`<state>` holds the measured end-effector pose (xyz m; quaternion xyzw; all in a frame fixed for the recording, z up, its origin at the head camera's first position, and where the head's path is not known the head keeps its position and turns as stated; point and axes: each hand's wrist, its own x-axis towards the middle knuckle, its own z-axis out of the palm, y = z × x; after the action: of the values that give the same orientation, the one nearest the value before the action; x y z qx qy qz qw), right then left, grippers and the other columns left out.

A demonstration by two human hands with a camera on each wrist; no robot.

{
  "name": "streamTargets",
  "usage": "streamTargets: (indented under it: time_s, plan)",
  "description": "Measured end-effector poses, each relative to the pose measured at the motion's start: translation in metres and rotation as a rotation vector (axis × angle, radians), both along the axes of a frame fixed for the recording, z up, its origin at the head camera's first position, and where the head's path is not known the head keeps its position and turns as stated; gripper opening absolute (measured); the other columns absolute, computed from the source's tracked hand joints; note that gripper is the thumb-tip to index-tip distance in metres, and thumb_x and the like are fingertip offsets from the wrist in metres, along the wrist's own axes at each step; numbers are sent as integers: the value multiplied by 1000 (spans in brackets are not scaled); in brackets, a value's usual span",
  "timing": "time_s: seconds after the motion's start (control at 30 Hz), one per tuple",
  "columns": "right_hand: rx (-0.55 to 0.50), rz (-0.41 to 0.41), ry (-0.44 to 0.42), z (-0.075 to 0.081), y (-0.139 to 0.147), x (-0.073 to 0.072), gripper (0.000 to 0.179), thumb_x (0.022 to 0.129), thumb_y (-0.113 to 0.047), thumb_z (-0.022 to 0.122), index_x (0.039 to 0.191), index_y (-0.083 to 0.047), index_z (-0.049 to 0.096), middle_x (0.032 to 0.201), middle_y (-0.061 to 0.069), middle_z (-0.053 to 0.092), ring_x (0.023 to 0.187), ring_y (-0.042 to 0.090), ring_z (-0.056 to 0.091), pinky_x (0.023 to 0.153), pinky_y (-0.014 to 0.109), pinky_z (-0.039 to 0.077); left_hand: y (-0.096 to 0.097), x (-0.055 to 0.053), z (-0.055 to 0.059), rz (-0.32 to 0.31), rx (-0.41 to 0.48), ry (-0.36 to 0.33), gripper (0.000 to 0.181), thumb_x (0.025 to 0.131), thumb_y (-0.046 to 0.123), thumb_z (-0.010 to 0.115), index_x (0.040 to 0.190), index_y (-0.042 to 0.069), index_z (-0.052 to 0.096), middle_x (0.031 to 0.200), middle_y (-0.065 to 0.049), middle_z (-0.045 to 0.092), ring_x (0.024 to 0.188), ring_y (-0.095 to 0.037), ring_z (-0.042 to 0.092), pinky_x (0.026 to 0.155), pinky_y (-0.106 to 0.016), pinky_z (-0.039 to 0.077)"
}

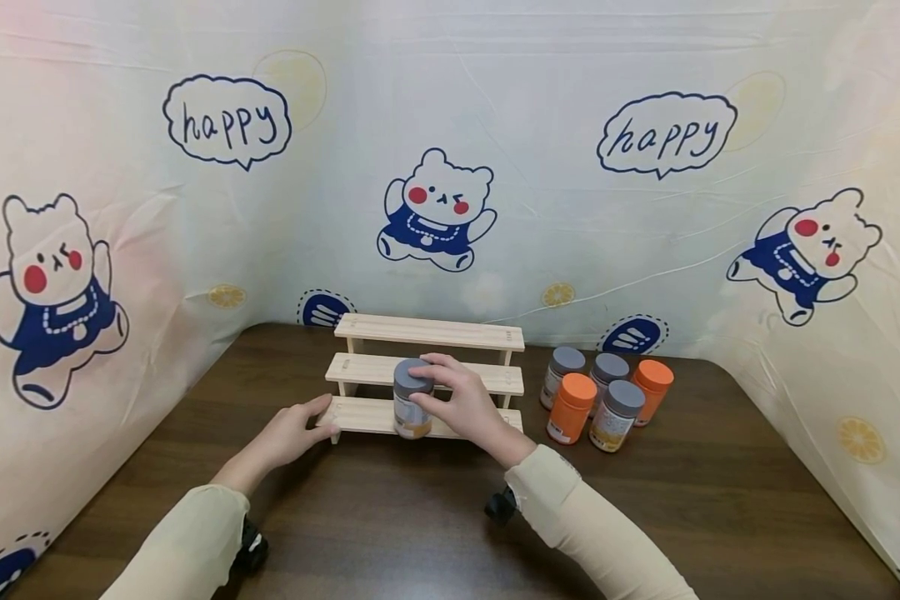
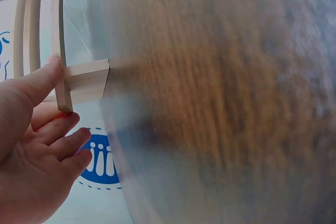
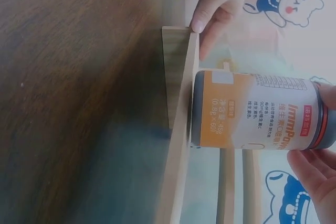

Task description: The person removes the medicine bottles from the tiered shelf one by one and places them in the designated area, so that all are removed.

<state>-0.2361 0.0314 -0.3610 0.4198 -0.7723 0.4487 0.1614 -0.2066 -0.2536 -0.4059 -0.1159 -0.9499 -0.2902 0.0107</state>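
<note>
A three-step wooden display rack (image 1: pixel 360 368) stands on the table. My left hand (image 1: pixel 288 435) pinches the left end of its lowest step, the thumb on the board's edge and a finger at the corner. In the left wrist view the other fingers of the left hand (image 2: pixel 39 142) are loosely bent. My right hand (image 1: pixel 468 404) grips a grey-capped supplement bottle (image 1: pixel 412 412) by its cap. The bottle is upright at the lowest step, and in the right wrist view its base meets or nearly meets the board. Its label (image 3: pixel 257 111) is white and orange.
To the right of the rack several bottles stand in a group, some with grey caps (image 1: pixel 626 400), two all orange (image 1: pixel 572 408). A patterned cloth (image 1: pixel 547 167) with bears encloses the brown table (image 1: pixel 390 517) at the back and sides.
</note>
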Motion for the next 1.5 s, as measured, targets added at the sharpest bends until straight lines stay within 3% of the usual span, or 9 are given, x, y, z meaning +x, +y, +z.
streamTargets:
  time_s: [0.43, 0.6, 0.7, 0.83, 1.17, 1.37, 1.5]
  plan:
    - [-51, 2, -18, 12, 26, 6, 30, 80, -5, 72, 109, -1, 66, 122, 15, 53, 103, 24, 57, 81, 30, 50, 1, 1, 2, 2, -2, -3, 64, 90, 28, 61, 135, -10, 37, 136, -28, 36, 122, -42, 37, 96, -53, 33]
    - [-56, -15, -3, 33, 37, 23, 29, 77, 4, 71, 106, 7, 65, 118, 24, 53, 101, 32, 58, 80, 37, 51, 1, 1, 2, -4, -6, 6, 64, 89, 28, 61, 134, -11, 37, 135, -29, 37, 121, -43, 38, 96, -54, 33]
    - [-51, -44, -4, 49, 44, 35, 28, 77, 6, 70, 104, 10, 64, 116, 27, 54, 100, 34, 57, 80, 38, 51, 1, 1, 2, -7, -8, 10, 64, 89, 27, 61, 134, -11, 37, 135, -29, 37, 121, -43, 38, 96, -54, 34]
    - [-47, -97, -18, 58, 54, 41, 28, 77, 5, 70, 104, 9, 65, 117, 27, 54, 101, 34, 57, 80, 39, 50, 1, 1, 2, -5, -9, 7, 64, 89, 26, 61, 134, -12, 37, 135, -29, 37, 121, -43, 38, 96, -54, 33]
    - [-97, -147, -12, 71, 82, 43, 30, 77, 7, 69, 106, 10, 64, 120, 28, 52, 103, 34, 56, 80, 44, 49, 3, 3, 4, -6, -13, 39, 65, 89, 29, 62, 133, -13, 39, 133, -31, 39, 119, -44, 40, 94, -54, 34]
    - [-93, -242, 11, 80, 97, 49, 30, 77, 7, 70, 106, 10, 64, 120, 27, 53, 96, 33, 59, 77, 44, 50, 2, 3, 4, -6, -13, 15, 65, 89, 29, 61, 134, -12, 37, 134, -30, 37, 121, -44, 38, 95, -54, 33]
    - [-103, -282, -2, 84, 107, 51, 29, 78, 7, 69, 107, 10, 64, 121, 25, 53, 101, 34, 57, 82, 46, 48, 2, 3, 4, -3, -21, 3, 64, 90, 28, 61, 134, -12, 37, 135, -30, 38, 121, -43, 38, 95, -54, 34]
